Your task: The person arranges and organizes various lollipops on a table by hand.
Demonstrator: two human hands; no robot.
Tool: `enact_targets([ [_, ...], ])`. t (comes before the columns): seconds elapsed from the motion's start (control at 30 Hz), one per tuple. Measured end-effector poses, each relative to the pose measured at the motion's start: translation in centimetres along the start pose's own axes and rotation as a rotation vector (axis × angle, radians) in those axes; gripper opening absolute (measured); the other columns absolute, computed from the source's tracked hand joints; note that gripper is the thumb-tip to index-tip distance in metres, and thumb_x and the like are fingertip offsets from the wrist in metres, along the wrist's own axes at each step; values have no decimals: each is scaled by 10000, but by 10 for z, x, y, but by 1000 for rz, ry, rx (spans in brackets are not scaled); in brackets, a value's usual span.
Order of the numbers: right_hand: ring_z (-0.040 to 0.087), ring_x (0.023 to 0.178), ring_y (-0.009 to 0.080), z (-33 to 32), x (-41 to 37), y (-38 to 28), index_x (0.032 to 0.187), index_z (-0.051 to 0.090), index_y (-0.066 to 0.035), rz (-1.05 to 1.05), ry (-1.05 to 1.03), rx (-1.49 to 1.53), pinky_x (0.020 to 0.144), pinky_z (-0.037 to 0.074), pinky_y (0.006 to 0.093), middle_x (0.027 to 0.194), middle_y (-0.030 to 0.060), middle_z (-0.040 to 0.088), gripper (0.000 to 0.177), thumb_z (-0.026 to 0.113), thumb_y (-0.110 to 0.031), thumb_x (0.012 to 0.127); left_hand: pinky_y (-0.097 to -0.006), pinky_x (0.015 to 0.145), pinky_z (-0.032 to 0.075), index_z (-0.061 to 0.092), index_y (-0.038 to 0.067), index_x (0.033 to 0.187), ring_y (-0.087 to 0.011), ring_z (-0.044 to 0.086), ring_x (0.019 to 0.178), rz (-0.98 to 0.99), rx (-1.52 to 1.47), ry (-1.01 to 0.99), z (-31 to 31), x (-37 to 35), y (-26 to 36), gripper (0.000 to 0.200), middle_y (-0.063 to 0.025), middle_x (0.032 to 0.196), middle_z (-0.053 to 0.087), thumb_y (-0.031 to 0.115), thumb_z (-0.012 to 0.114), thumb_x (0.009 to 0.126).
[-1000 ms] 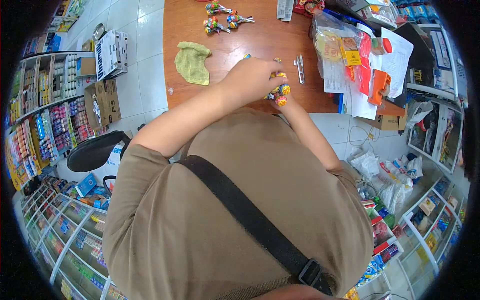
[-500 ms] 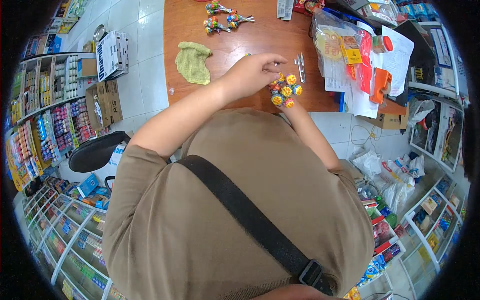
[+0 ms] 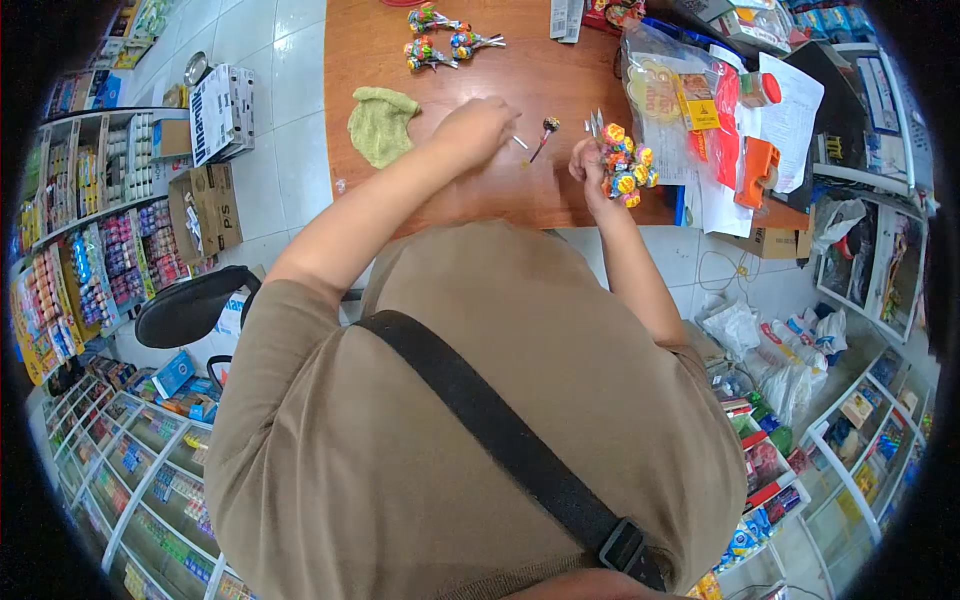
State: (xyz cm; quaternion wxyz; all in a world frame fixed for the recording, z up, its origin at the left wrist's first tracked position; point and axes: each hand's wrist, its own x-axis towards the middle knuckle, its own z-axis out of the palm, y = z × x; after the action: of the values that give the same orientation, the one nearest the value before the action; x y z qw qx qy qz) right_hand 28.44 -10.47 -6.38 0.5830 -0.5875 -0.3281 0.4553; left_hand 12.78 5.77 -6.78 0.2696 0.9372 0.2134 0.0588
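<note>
My left hand is closed at the middle of the wooden table, with a white lollipop stick poking out by its fingertips; the candy end is hidden. To its right, a single dark-wrapped lollipop lies on the table. My right hand is closed round the sticks of a bunch of colourful lollipops, whose heads point right. Small metal scissors lie just beyond the right hand, partly hidden. Three lollipop bundles rest at the far left of the table.
A green cloth lies on the wooden table left of my left hand. At right are a clear plastic bag, papers, an orange tape dispenser and a red-lidded jar. Stocked shelves stand on both sides.
My hands have moved apart: the left went left to the table, the right went right with the lollipop bunch. The single lollipop between them now shows.
</note>
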Motion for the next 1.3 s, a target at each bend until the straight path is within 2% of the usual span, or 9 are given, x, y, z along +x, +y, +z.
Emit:
enact_targets([
  [0.23, 442, 520, 96, 4, -1, 4, 663, 468, -86, 9, 140, -52, 460, 326, 218, 617, 13, 472, 501, 496, -565, 807, -371, 749, 463, 600, 80, 920, -291, 537, 895, -38, 193, -156, -16, 1, 2, 172, -111, 945, 548, 136, 560, 762],
  [0.27, 475, 592, 93, 1, 1, 15, 774, 562, -55, -4, 119, 19, 494, 354, 216, 685, 18, 532, 474, 514, -525, 818, -370, 752, 463, 603, 79, 936, -297, 539, 888, -19, 175, -176, -18, 1, 3, 189, -115, 951, 546, 139, 565, 761],
  [0.47, 465, 648, 94, 9, 7, 19, 935, 632, -72, -167, 89, -239, 529, 365, 237, 727, 13, 563, 397, 481, -434, 871, -364, 743, 462, 600, 71, 1028, -321, 549, 840, 147, -222, 30, -59, -5, 48, 317, -163, 924, 543, 142, 637, 721],
  [0.67, 559, 905, 195, 20, 9, -2, 1037, 534, -13, 111, -163, -644, 736, 486, 300, 986, 79, 590, 213, 456, -141, 885, -263, 660, 500, 603, 37, 1002, -179, 571, 723, 54, -498, 7, -76, -11, 79, 326, -97, 887, 522, 87, 702, 696],
  [0.73, 513, 742, 136, 21, 10, 18, 1039, 485, -46, 131, -219, -91, 591, 446, 243, 873, 32, 519, 327, 526, -310, 851, -255, 659, 504, 598, 17, 977, -153, 575, 730, 77, -443, 53, -80, -11, 77, 310, -87, 887, 528, 72, 707, 692],
  [0.83, 513, 724, 115, 19, 6, 19, 1058, 475, -65, 21, -320, -153, 560, 446, 241, 861, 25, 510, 349, 553, -313, 826, -249, 661, 507, 586, -5, 946, -127, 586, 747, -28, -624, -15, -78, -14, 74, 280, -76, 887, 537, 57, 706, 701],
  [0.9, 565, 894, 146, 18, 5, 12, 1121, 495, -57, 39, -353, -356, 668, 498, 287, 1006, 68, 571, 278, 511, -90, 846, -246, 660, 509, 576, -16, 935, -117, 594, 758, -65, -714, -55, -73, -15, 73, 266, -71, 881, 547, 48, 701, 710],
  [1.07, 571, 727, 119, 30, 4, -12, 1034, 518, -79, 255, -380, 6, 543, 450, 239, 884, 38, 591, 208, 558, -145, 841, -229, 652, 510, 563, -26, 930, -113, 605, 743, -251, -909, -186, -83, -16, 81, 258, -72, 853, 576, 42, 695, 719],
  [1.3, 572, 736, 123, 42, 3, -29, 1010, 520, -88, 425, -221, 79, 535, 459, 236, 900, 39, 583, 186, 560, -142, 837, -278, 665, 509, 598, 16, 916, -166, 610, 768, 33, -473, 82, -83, -24, 94, 285, -109, 883, 606, 110, 727, 679],
])
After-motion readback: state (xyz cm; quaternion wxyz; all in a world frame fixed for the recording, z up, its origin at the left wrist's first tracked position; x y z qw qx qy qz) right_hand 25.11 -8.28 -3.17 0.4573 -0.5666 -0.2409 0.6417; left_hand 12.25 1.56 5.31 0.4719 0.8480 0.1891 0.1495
